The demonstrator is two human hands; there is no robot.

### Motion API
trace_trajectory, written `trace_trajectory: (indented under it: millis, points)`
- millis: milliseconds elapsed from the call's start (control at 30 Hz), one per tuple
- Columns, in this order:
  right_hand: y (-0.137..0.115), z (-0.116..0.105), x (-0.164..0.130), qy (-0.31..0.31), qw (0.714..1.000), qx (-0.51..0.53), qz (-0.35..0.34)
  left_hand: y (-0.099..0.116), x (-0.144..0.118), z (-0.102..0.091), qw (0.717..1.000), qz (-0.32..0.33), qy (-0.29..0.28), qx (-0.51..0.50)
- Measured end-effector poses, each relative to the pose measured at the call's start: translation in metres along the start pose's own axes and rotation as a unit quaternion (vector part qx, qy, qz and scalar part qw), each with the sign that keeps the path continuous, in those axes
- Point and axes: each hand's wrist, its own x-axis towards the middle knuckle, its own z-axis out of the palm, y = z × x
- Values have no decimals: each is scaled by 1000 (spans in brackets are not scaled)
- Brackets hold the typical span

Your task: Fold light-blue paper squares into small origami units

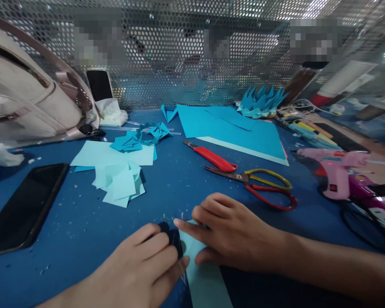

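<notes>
My left hand (141, 265) is curled around a small dark object (173, 237) at the near edge of the blue table (77, 222); what that object is cannot be told. My right hand (227, 233) lies flat on a light blue paper strip (205, 278), fingers pointing left and pressing it down next to the dark object. The strip runs toward me, out of the bottom of the view. The two hands nearly touch.
Red-and-yellow scissors (263, 188) and a red utility knife (211, 157) lie just beyond my right hand. Cut paper squares (118, 175), blue sheets (234, 128), a folded paper crown (261, 102), a pink glue gun (336, 171), a black phone (25, 205), a bag (28, 98).
</notes>
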Motion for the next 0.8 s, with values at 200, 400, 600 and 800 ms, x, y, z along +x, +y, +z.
trace_trajectory:
  millis: [200,400,600,800]
  points:
    - [4,0,-11,-5,999,4,36,0,3,-8,1000,-3,-17,-13]
    - [15,3,-5,66,993,96,-6,-2,2,0,982,-163,-25,-96]
    - [22,5,12,11,961,259,96,-17,15,7,939,-317,-51,-122]
    - [28,-1,10,12,937,322,136,-23,19,9,933,-330,-55,-135]
